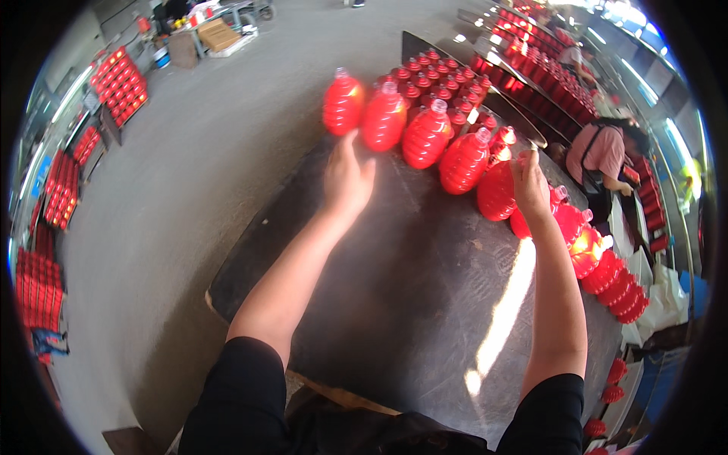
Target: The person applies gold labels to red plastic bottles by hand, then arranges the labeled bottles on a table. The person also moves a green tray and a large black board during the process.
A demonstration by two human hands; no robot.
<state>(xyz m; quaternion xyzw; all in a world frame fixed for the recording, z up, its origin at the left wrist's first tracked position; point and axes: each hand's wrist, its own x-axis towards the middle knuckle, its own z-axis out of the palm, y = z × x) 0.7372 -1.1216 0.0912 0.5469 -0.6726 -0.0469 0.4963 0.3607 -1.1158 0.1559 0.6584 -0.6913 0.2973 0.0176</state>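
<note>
A slanting row of ribbed red bottles [426, 138] with clear uncapped necks stands along the far side of a dark tabletop [379, 303]. At the row's left end, slightly blurred bottles [343, 102] are just beyond my left hand [349, 178]. Its thumb is apart from the fingers, whose tips reach the bottles' lower part; I see nothing held. My right hand [532, 182] is curled at the neck of a red bottle [497, 193] farther along; the neck is hidden behind the fingers. More red bottles [588, 250] continue past my right forearm.
Behind the row, many red bottles [436, 80] stand packed close together. At the right a person in a pink top [604, 152] works beside more bottles. Stacked red goods [120, 85] stand across the grey floor [189, 136] at left, near a table with a cardboard box [218, 35].
</note>
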